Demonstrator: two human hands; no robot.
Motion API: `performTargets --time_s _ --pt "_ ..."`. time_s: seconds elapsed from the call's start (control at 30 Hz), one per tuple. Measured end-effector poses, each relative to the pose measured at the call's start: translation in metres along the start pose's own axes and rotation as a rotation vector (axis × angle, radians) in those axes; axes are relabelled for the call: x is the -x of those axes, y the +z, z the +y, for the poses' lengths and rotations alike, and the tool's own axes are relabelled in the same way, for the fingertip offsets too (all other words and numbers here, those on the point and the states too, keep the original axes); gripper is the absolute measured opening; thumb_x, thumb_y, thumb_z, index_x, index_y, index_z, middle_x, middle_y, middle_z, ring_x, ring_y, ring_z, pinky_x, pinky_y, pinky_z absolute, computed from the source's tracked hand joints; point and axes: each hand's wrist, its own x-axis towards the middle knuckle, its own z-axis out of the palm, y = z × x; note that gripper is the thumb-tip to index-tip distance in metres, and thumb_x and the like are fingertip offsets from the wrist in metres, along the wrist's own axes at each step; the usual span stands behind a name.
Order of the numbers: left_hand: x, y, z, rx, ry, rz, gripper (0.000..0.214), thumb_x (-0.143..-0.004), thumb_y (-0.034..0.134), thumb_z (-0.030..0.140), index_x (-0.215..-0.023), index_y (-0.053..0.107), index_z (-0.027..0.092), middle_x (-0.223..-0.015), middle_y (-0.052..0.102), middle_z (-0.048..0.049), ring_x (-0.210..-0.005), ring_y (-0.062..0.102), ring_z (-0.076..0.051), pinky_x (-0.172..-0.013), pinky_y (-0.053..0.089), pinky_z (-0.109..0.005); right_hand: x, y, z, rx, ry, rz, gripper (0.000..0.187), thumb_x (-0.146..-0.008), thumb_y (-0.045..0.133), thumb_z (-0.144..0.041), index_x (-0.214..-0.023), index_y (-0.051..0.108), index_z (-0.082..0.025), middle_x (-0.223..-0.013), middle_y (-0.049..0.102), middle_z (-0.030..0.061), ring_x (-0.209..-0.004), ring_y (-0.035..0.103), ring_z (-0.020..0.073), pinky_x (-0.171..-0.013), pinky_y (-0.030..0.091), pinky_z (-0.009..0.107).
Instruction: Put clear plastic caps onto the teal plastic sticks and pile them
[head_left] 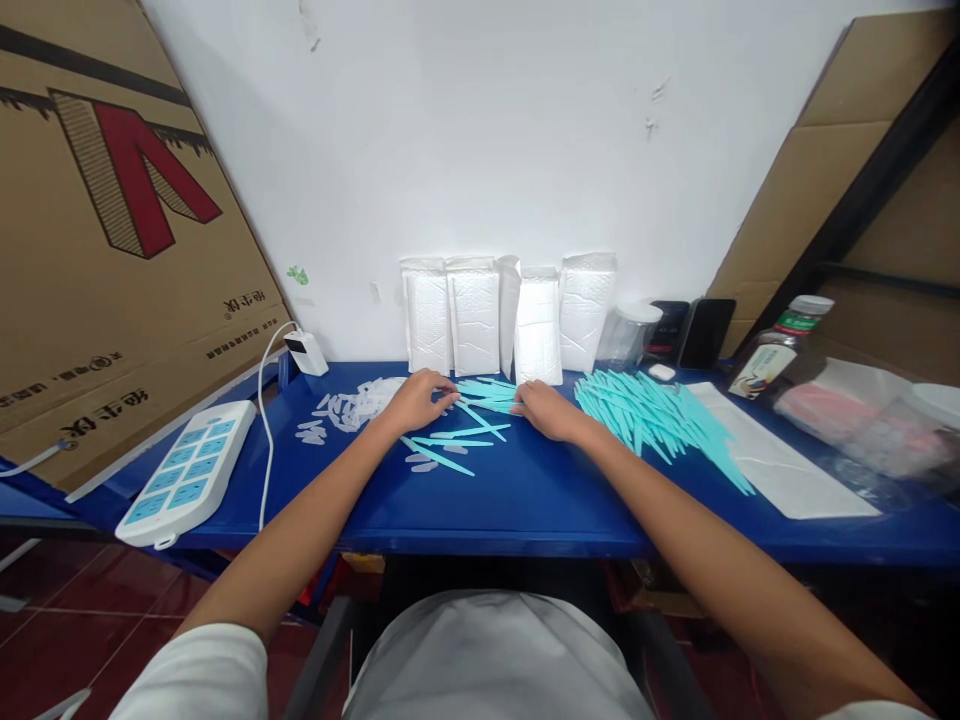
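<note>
My left hand (417,398) rests on the blue table (525,500), fingers curled over the left ends of a small bunch of turquoise plastic sticks (484,393). My right hand (545,408) is curled on the right end of the same bunch. A few loose turquoise sticks (450,447) lie just in front of my hands. Small clear plastic caps (352,405) are scattered left of my left hand. A large heap of turquoise sticks (660,420) lies right of my right hand.
White padded envelopes (510,315) lean on the wall behind. A white power strip (187,470) and charger (306,352) sit at left. A clear jar (630,335), two phones (694,332), a bottle (780,350), a flat white bag (772,455) and plastic-wrapped goods (862,415) are at right. Cardboard flanks both sides.
</note>
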Motion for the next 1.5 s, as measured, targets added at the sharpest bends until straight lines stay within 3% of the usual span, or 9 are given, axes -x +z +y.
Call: performTargets --time_s 0.2,0.3,0.47,0.7,0.8,0.97,1.1,1.27,1.5 --pt "0.0 0.007 0.018 0.144 0.022 0.077 0.044 -0.099 0.064 0.057 -0.117 0.078 0.021 -0.107 0.078 -0.0099 -0.1 0.071 -0.027 -0.089 0.054 -0.039 0.006 -0.014 0.002 -0.58 0.045 0.031 0.012 -0.105 0.051 -0.034 -0.101 0.052 -0.023 -0.081 0.07 0.0015 -0.071 0.063 0.0175 -0.071 0.048 0.03" --pt "-0.002 0.013 0.029 0.285 -0.024 0.118 0.045 -0.096 0.066 0.06 -0.111 0.079 0.019 -0.101 0.08 -0.009 -0.091 0.073 -0.025 -0.083 0.056 -0.036 0.007 -0.015 -0.007 -0.766 -0.014 0.032 0.021 -0.101 0.057 -0.044 -0.099 0.054 -0.023 -0.081 0.07 0.0015 -0.068 0.063 0.0162 -0.068 0.05 0.029" --pt "-0.006 0.019 0.037 0.523 -0.111 0.08 0.045 -0.092 0.07 0.06 -0.091 0.078 0.016 -0.08 0.079 -0.0071 -0.079 0.074 -0.024 -0.076 0.056 -0.034 0.004 -0.009 -0.016 -0.849 -0.029 0.003 0.038 -0.097 0.062 -0.059 -0.096 0.06 -0.021 -0.087 0.074 0.0045 -0.065 0.062 0.0144 -0.061 0.051 0.027" --pt "-0.005 0.011 0.035 0.494 -0.083 0.142 0.041 -0.093 0.07 0.057 -0.093 0.08 0.017 -0.099 0.079 -0.0106 -0.09 0.072 -0.024 -0.074 0.054 -0.032 0.006 -0.015 -0.012 -0.726 0.018 0.078 0.042 -0.097 0.06 -0.06 -0.09 0.069 -0.019 -0.087 0.073 0.0048 -0.061 0.069 0.0175 -0.062 0.053 0.03" --pt "-0.004 0.011 0.038 0.508 -0.03 0.16 0.036 -0.094 0.071 0.053 -0.094 0.081 0.018 -0.111 0.077 -0.0121 -0.098 0.071 -0.024 -0.077 0.055 -0.031 0.009 -0.02 -0.014 -0.661 -0.025 0.029 0.042 -0.099 0.058 -0.058 -0.091 0.072 -0.019 -0.087 0.073 0.0044 -0.061 0.07 0.0189 -0.062 0.053 0.031" --pt "-0.005 0.012 0.039 0.485 -0.056 0.096 0.034 -0.096 0.069 0.05 -0.094 0.082 0.018 -0.094 0.08 -0.0073 -0.088 0.072 -0.023 -0.078 0.054 -0.032 0.01 -0.016 -0.02 -0.761 -0.062 0.056 0.034 -0.101 0.057 -0.054 -0.109 0.067 -0.022 -0.093 0.071 0.0029 -0.066 0.068 0.0174 -0.067 0.057 0.032" --pt "-0.004 0.008 0.038 0.506 -0.079 0.081 0.037 -0.094 0.071 0.053 -0.093 0.082 0.017 -0.096 0.081 -0.0076 -0.087 0.072 -0.023 -0.078 0.055 -0.031 0.009 -0.015 -0.022 -0.831 -0.1 0.099 0.03 -0.102 0.054 -0.051 -0.111 0.063 -0.024 -0.092 0.067 0.003 -0.077 0.066 0.0192 -0.071 0.058 0.033" --pt "-0.004 0.005 0.04 0.542 -0.083 0.103 0.038 -0.092 0.073 0.053 -0.092 0.082 0.017 -0.094 0.081 -0.0087 -0.088 0.073 -0.024 -0.079 0.056 -0.032 0.01 -0.02 -0.027 -0.642 -0.17 0.138 0.031 -0.105 0.049 -0.04 -0.097 0.071 -0.021 -0.096 0.074 0.0043 -0.087 0.069 0.0212 -0.082 0.053 0.035" --pt "-0.002 0.004 0.044 0.518 -0.034 0.071 0.037 -0.093 0.072 0.053 -0.091 0.081 0.017 -0.094 0.08 -0.0088 -0.086 0.072 -0.023 -0.078 0.055 -0.031 0.014 -0.026 -0.032 -0.496 -0.2 0.125 0.033 -0.103 0.059 -0.045 -0.099 0.079 -0.02 -0.093 0.08 0.0045 -0.083 0.07 0.021 -0.076 0.047 0.031"
